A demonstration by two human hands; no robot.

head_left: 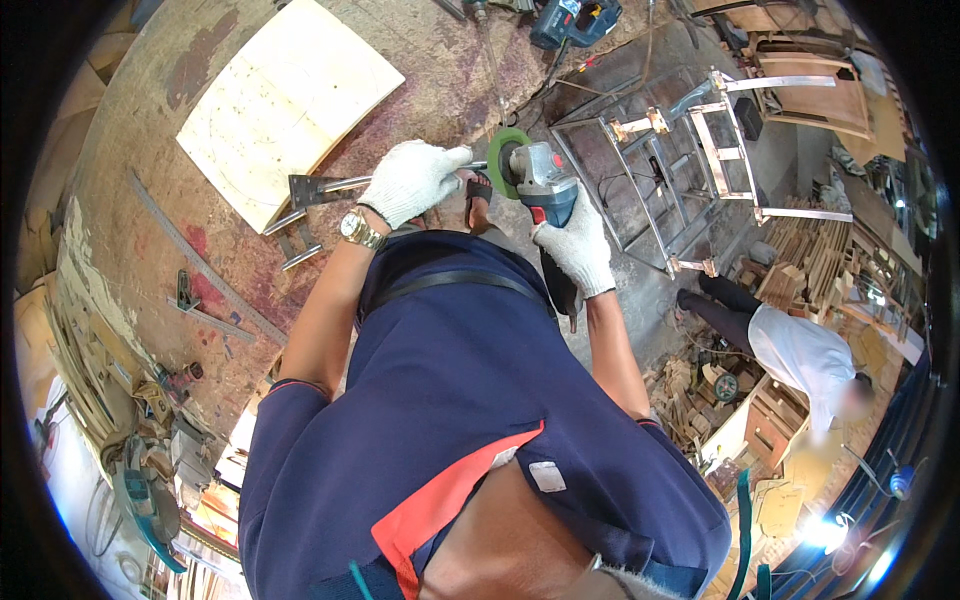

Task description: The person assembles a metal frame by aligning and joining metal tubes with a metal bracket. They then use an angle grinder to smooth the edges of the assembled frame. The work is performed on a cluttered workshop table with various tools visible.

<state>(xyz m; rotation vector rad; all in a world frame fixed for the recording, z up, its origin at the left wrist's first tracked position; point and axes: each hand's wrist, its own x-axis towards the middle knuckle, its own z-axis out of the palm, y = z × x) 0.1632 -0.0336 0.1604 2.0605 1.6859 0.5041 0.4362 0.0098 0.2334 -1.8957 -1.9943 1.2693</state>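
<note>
- Left hand (412, 180), in a white knit glove, is clenched around a thin metal rod (345, 184). A wristwatch (361, 231) sits on that wrist.
- The rod's long axis runs roughly left to right across the view. Its far end joins a dark flat metal bracket (308, 190) lying on the workbench (130, 230); its near end pokes out of the fist toward the grinder.
- Right hand (577, 248), also gloved, grasps the body of an angle grinder (540, 180) from below and behind, fingers wrapped around the housing.
- The grinder's green disc (506, 160) stands on edge, facing left, just beside the left fist.
- Key relation: disc and rod tip meet in the narrow gap between the two hands. Whether they actually touch cannot be told; no sparks show.
- The left hand is the one nearer the rod and fixes it; the right hand brings the tool in from the rod's right end, roughly along the rod's axis.
- A sandalled foot (478, 190) shows on the floor just under the contact zone.
- Nearby on the bench: a pale square board (285, 100), touching the bracket's upper edge.
- Further right, well apart: a metal frame (690, 160) on the floor, and another person (800, 355) in a white shirt bent over wood stock.
</note>
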